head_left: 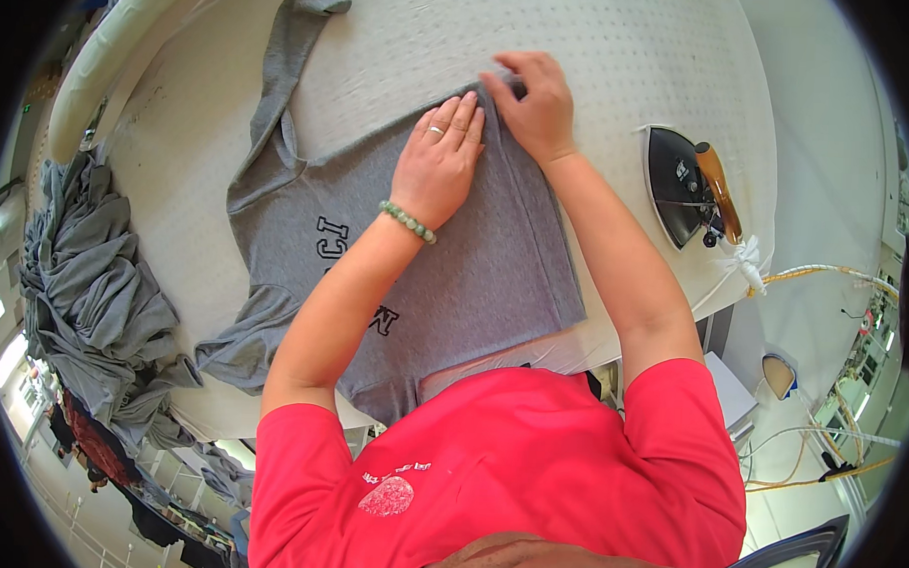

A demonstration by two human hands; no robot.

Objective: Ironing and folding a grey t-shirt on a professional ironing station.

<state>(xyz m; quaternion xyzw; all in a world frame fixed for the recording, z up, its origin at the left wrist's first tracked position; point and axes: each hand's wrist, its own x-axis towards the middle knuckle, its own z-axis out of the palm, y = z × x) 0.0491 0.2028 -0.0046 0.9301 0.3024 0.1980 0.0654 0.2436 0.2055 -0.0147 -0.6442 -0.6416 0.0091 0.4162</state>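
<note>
A grey sweatshirt (456,254) with dark printed letters lies on the pale padded ironing table (623,50). One of its sleeves (281,88) stretches toward the far side. My left hand (437,161), wearing a ring and with a green bead bracelet at its wrist, rests flat on the cloth near the hem band. At the far corner of that band is my right hand (539,102), slightly blurred. Its thumb and fingers are apart, with the thumb by the cloth's edge and the fingertips beyond it.
An iron (678,187) with a wooden handle sits on the table to the right. Its cord (825,269) runs off rightward past a knotted white cloth (746,262). Rumpled grey garments (94,281) hang in a heap at the left edge, beside a curved padded bar (101,71).
</note>
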